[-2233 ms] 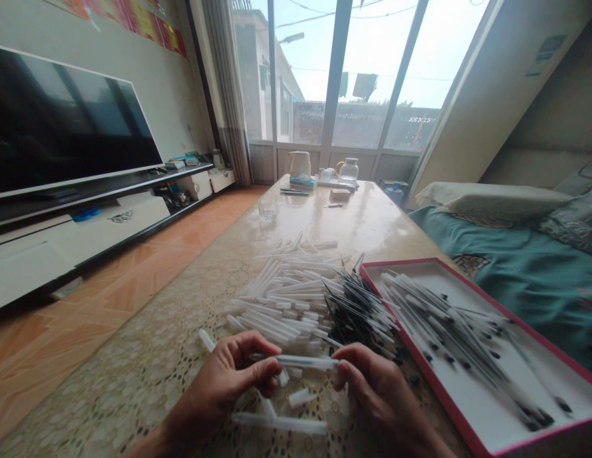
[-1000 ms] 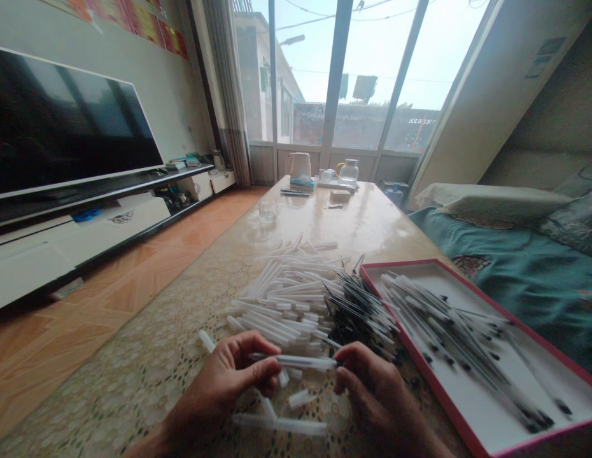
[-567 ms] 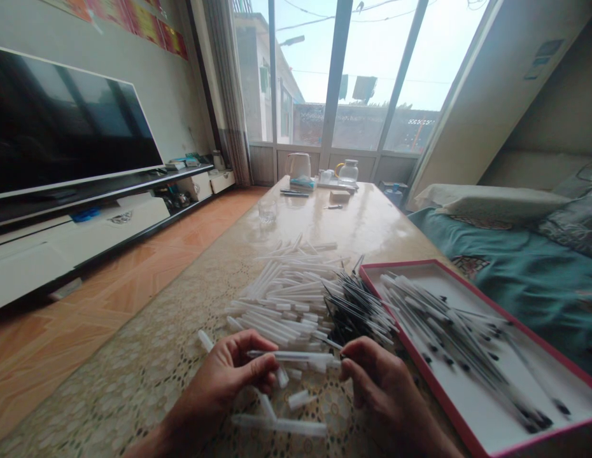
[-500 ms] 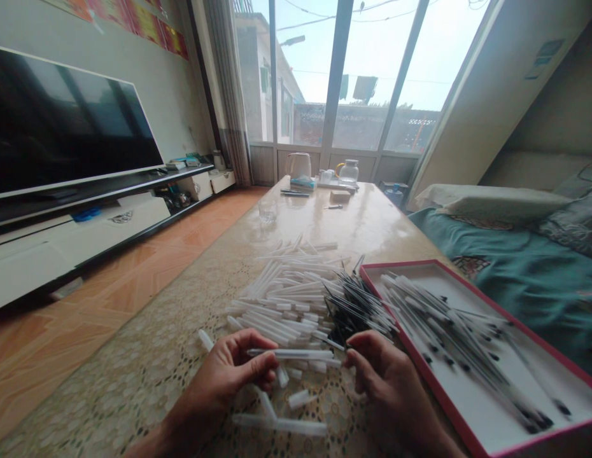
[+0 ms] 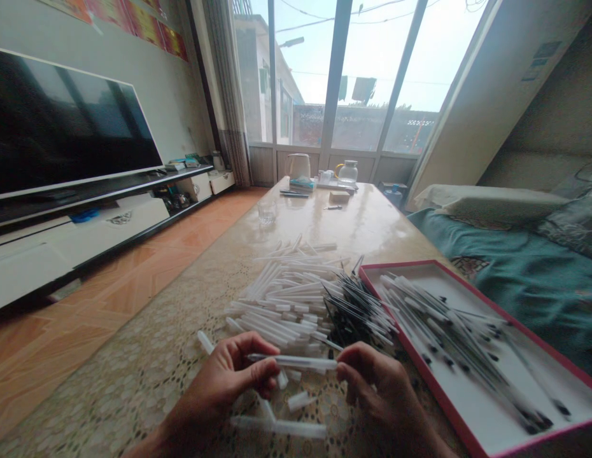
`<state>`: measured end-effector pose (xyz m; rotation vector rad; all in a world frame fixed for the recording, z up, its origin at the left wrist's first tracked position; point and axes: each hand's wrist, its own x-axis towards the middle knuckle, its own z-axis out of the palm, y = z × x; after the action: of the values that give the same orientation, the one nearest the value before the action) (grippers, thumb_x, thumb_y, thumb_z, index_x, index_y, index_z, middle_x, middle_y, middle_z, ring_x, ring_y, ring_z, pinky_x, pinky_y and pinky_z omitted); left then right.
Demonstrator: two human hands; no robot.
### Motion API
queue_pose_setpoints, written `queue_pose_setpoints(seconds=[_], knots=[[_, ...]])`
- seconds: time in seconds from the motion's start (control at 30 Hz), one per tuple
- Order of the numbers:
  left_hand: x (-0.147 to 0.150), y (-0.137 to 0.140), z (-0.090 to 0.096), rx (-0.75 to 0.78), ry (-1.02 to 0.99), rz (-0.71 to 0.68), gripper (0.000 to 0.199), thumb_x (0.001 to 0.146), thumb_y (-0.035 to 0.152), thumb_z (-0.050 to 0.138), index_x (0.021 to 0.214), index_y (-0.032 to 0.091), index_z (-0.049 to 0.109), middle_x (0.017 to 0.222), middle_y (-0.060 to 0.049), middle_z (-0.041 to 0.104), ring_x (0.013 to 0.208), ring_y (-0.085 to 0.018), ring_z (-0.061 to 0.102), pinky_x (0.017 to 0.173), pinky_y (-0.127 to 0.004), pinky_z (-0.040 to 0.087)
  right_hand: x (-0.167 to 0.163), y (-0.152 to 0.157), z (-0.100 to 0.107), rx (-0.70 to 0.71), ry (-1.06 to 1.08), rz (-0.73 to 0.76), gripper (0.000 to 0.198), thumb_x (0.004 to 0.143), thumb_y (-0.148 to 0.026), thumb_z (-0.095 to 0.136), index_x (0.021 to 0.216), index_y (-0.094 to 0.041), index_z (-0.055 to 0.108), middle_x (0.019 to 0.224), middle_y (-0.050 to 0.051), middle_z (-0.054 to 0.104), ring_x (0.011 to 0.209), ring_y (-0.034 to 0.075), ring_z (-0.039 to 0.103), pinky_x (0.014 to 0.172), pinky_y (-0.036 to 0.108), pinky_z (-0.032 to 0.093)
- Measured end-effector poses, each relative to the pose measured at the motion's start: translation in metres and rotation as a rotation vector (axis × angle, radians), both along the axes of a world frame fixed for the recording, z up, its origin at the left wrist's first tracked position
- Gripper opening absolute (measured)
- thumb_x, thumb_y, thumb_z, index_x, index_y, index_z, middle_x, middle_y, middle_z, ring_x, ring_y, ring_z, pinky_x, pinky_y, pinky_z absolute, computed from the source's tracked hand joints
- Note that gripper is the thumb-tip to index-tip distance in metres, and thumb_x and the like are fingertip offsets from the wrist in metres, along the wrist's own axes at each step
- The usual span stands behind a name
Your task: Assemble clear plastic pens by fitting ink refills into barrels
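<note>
The right hand (image 5: 377, 381) has come in! 0.5 s ago its fingertips stood just off the pen's end; now they're on it. And there's the white pen (image 5: 305, 362), level above the tabletop (image 5: 148, 356), spanning the gap between 2 hands. Left hand (image 5: 239, 375): thumb and forefinger pinched tight on the left end, dark tip poking through behind them. Right hand: thumb and forefinger closed on the other end, the middle of the pen bare between.

Below, nearer the tabletop's near edge, 1 short white cap (image 5: 298, 401) and 1 white tube (image 5: 279, 427) lie loose. Beyond the hands, a pile of white tubes (image 5: 277, 299) touches the dark refills (image 5: 358, 312); the pink-rimmed tray (image 5: 563, 372) runs along the tabletop's right edge.
</note>
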<state>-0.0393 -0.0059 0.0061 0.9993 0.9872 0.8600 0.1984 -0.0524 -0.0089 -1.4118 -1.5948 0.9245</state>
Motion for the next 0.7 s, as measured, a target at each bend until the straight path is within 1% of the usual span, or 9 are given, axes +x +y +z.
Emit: queue_pose_setpoints(seconds=[0.1, 0.2, 0.3, 0.4, 0.47, 0.53, 0.6, 0.7], knots=[[-0.001, 0.001, -0.001, 0.001, 0.003, -0.028, 0.025, 0.065, 0.031, 0.085, 0.074, 0.015, 0.068, 0.055, 0.001, 0.071, 0.047, -0.01, 0.063, 0.049, -0.019, 0.047, 0.001, 0.0, 0.001, 0.001, 0.01, -0.012, 0.022, 0.091, -0.035, 0.052, 0.077, -0.019, 0.058, 0.06, -0.003, 0.054, 0.053, 0.013, 0.054, 0.051, 0.022, 0.042], [0.0, 0.0, -0.001, 0.005, 0.013, -0.017, 0.025, 0.065, 0.031, 0.085, 0.074, 0.015, 0.068, 0.054, 0.001, 0.071, 0.047, -0.011, 0.062, 0.049, -0.019, 0.046, 0.001, 0.0, 0.003, 0.023, 0.02, -0.018, 0.022, 0.09, -0.037, 0.053, 0.08, -0.019, 0.059, 0.067, -0.001, 0.056, 0.058, 0.014, 0.054, 0.054, 0.022, 0.044], [0.001, -0.001, 0.001, 0.014, 0.028, 0.02, 0.026, 0.064, 0.032, 0.085, 0.073, 0.015, 0.067, 0.052, 0.002, 0.07, 0.045, -0.011, 0.061, 0.047, -0.018, 0.044, 0.0, -0.001, 0.003, -0.033, 0.085, -0.005, 0.024, 0.089, -0.041, 0.055, 0.086, -0.018, 0.061, 0.071, 0.0, 0.061, 0.059, 0.014, 0.058, 0.054, 0.022, 0.046], [0.001, -0.002, 0.004, 0.053, 0.043, 0.024, 0.027, 0.063, 0.033, 0.085, 0.072, 0.015, 0.068, 0.052, 0.001, 0.07, 0.045, -0.012, 0.061, 0.048, -0.02, 0.045, -0.004, -0.001, -0.002, -0.084, 0.168, -0.016, 0.03, 0.087, -0.046, 0.058, 0.081, -0.017, 0.063, 0.06, -0.001, 0.06, 0.051, 0.013, 0.058, 0.049, 0.021, 0.043], [0.001, -0.001, 0.005, 0.075, 0.057, 0.011, 0.026, 0.064, 0.033, 0.085, 0.074, 0.015, 0.068, 0.053, 0.001, 0.07, 0.047, -0.012, 0.062, 0.05, -0.021, 0.046, -0.006, -0.001, -0.006, -0.128, 0.224, -0.036, 0.034, 0.085, -0.05, 0.059, 0.078, -0.017, 0.063, 0.052, -0.003, 0.058, 0.043, 0.011, 0.052, 0.042, 0.019, 0.039], [0.0, -0.001, 0.006, 0.091, 0.061, -0.005, 0.025, 0.065, 0.033, 0.084, 0.075, 0.015, 0.068, 0.053, 0.001, 0.07, 0.048, -0.012, 0.062, 0.051, -0.022, 0.047, -0.008, -0.001, -0.009, -0.179, 0.286, -0.042, 0.038, 0.084, -0.054, 0.059, 0.077, -0.017, 0.063, 0.05, -0.003, 0.057, 0.038, 0.009, 0.048, 0.037, 0.018, 0.036], [0.0, -0.001, 0.006, 0.115, 0.06, -0.019, 0.025, 0.066, 0.033, 0.083, 0.076, 0.016, 0.069, 0.054, 0.001, 0.07, 0.049, -0.013, 0.061, 0.052, -0.022, 0.047, -0.009, -0.001, -0.009, -0.217, 0.334, -0.041, 0.039, 0.081, -0.056, 0.06, 0.075, -0.017, 0.063, 0.051, -0.003, 0.057, 0.038, 0.009, 0.048, 0.036, 0.017, 0.038], [0.0, -0.002, 0.003, 0.155, 0.078, -0.027, 0.023, 0.068, 0.033, 0.082, 0.077, 0.016, 0.069, 0.056, 0.0, 0.07, 0.052, -0.014, 0.062, 0.053, -0.022, 0.047, -0.009, 0.0, -0.007, -0.263, 0.35, -0.043, 0.039, 0.08, -0.055, 0.062, 0.073, -0.017, 0.061, 0.049, -0.005, 0.054, 0.038, 0.009, 0.05, 0.037, 0.018, 0.04]])
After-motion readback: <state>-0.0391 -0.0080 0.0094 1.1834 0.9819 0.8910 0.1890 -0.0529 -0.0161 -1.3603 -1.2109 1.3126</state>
